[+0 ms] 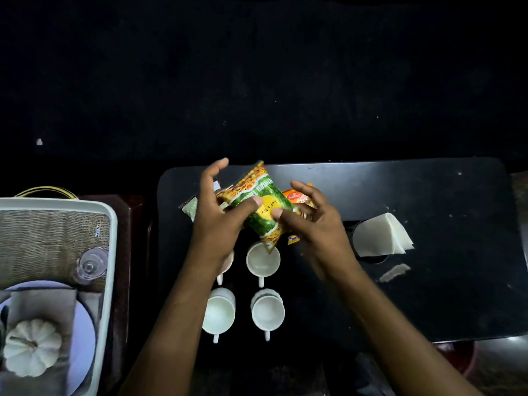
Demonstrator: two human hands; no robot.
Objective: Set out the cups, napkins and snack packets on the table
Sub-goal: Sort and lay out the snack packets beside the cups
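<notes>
Both hands hold a green and yellow snack packet tilted above the dark counter: the left hand has its thumb pressed on the packet's face, and the fingers of the right hand are closed on its other edge. An orange packet sits half hidden behind it, perhaps also in the right hand. Four white cups stand below, one mostly covered by the left wrist. Folded napkins lie to the right.

Dim room, upper half black. A dark table stands beside a brown stand holding a grey tray.
</notes>
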